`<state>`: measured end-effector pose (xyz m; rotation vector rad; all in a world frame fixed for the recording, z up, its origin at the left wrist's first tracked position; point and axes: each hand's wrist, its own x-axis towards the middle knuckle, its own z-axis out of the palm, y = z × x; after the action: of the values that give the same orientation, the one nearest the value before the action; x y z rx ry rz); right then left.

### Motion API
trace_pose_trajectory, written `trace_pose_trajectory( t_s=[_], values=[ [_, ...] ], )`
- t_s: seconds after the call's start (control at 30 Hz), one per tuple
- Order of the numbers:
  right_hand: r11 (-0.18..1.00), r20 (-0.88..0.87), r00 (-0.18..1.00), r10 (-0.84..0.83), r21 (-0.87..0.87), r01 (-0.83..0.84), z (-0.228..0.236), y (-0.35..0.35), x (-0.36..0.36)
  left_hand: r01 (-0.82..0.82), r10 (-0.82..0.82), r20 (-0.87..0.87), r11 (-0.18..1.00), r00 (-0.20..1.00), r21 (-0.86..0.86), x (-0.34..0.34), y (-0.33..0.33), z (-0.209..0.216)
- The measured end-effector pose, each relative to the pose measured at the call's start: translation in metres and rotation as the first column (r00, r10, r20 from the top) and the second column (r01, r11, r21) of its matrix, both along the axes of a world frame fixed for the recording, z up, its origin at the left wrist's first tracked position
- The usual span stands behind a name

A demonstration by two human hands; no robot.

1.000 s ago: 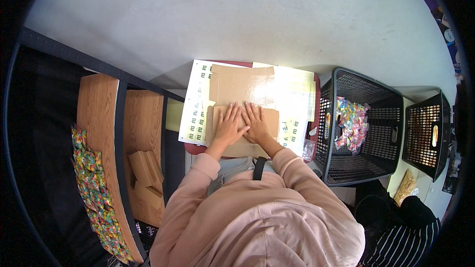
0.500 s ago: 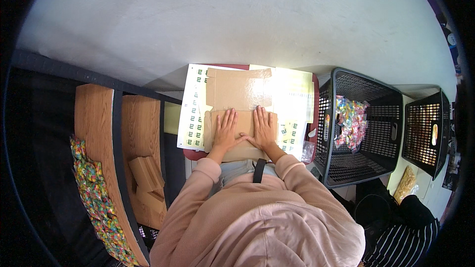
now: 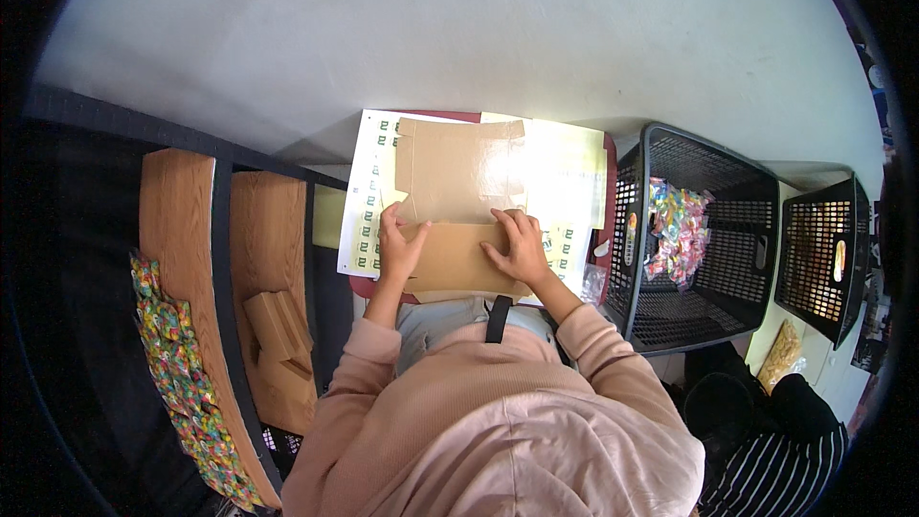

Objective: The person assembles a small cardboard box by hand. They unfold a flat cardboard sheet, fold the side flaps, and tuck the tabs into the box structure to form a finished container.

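Cardboard blank lies on printed sheets, left hand at its left edge, right hand over its right side, both half-curled, cannot tell if gripping.

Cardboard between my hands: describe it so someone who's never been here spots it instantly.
Before the grey wall is a maroon-edged table bearing pale sheets. On these lies the creased cardboard, the left hand and right hand at its sides. Plain brown sets it apart from the sheets, its opened-out shape from the overlapping brown pieces at left.
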<state>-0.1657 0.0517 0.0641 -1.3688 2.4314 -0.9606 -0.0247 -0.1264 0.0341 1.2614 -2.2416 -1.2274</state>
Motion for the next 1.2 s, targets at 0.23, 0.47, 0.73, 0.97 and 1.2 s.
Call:
trace_pose_trajectory(
  t_s=[0.23, 0.47, 0.73, 0.97, 1.2],
  values=[
    [0.99, -0.031, 0.999, -0.022, -0.138, 0.018, 0.029, 0.025, 0.013, 0.063, 0.143, -0.517, 0.931, 0.844, 0.36, 0.02, 0.024, 0.049],
    [0.945, -0.222, 0.966, -0.135, -0.323, 0.058, 0.089, 0.03, 0.021, 0.184, -0.014, -0.733, 0.971, 0.68, 0.152, 0.029, 0.041, 0.118],
    [0.908, -0.393, 0.907, -0.151, -0.418, -0.03, 0.126, 0.028, 0.023, 0.126, -0.375, -0.257, 0.746, 0.89, -0.654, 0.033, 0.037, 0.178],
    [0.936, -0.313, 0.949, -0.029, -0.341, -0.084, 0.154, 0.026, 0.025, 0.342, -0.546, -0.024, 0.558, 0.837, -0.756, 0.029, 0.032, 0.211],
    [0.99, -0.205, 0.969, 0.136, 0.0, -0.139, 0.185, 0.026, 0.024, 0.455, -0.59, -0.001, 0.624, 0.808, -0.635, 0.029, 0.032, 0.209]
  ],
)
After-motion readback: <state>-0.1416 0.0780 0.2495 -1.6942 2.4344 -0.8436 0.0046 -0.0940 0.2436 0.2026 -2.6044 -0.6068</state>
